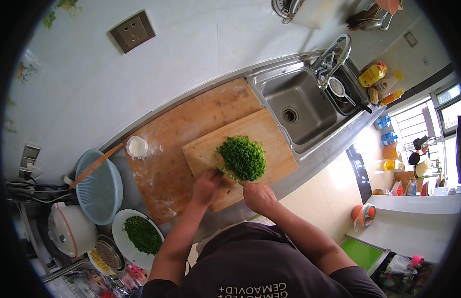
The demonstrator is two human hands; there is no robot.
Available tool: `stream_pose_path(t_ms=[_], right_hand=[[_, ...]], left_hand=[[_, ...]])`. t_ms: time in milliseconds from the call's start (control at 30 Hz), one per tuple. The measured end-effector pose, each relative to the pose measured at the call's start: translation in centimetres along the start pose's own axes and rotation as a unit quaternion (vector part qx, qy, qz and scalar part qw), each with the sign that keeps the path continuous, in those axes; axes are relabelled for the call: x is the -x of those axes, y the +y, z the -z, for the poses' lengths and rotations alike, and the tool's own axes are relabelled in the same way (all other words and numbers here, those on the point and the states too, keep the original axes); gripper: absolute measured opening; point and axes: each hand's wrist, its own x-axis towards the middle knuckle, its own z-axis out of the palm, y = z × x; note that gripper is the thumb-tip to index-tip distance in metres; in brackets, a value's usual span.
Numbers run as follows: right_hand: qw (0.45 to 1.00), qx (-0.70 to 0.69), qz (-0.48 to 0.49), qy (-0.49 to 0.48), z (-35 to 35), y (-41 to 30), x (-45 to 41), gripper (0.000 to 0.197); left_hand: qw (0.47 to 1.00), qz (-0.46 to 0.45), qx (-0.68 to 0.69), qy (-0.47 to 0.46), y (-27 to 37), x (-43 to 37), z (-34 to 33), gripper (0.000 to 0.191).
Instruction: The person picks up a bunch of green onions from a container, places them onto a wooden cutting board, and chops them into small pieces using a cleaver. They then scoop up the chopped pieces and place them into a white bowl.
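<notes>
A heap of finely chopped green herbs or leafy greens [242,158] lies on the smaller wooden cutting board [279,149]. My right hand [258,196] grips a kitchen knife [230,176] at its handle, beside the near-left edge of the heap. Seen almost edge-on, the narrow blade carries green bits and points up and left. At the blade's far end is my left hand [207,186], its fingers low over the board; whether they pinch the blade is hidden. Underneath, a larger floured wooden board [171,138] extends to the left.
A small tub of white powder [137,146] stands on the larger board. To the left are a blue basin [100,190] with a rolling pin [98,165] across it, a white lidded pot [72,230] and a plate [120,242] of chopped greens. A steel sink [297,97] adjoins the boards.
</notes>
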Motion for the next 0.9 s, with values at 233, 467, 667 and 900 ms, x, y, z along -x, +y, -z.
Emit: stream_pose_path(t_ms=[233, 467, 667, 900], right_hand=[[1.0, 0.001, 0.002, -0.009, -0.7, -0.9, -1.7, 0.022], [1.0, 0.022, 0.011, 0.002, -1.3, -0.7, -0.8, 0.02], [1.0, -0.003, 0.011, 0.016, -1.1, -0.8, -2.0, 0.021], [1.0, 0.007, 0.02, 0.015, -2.5, -1.0, -2.1, 0.019]], left_hand=[[1.0, -0.012, -0.01, 0.017, -0.5, 0.0, -0.4, 0.022], [0.999, 0.015, 0.011, 0.035, 0.0, 0.9, -0.3, 0.024], [1.0, 0.027, 0.013, 0.007, -0.1, 1.2, -0.1, 0.026], [1.0, -0.006, -0.007, 0.029, 0.0, 1.1, 0.1, 0.028]])
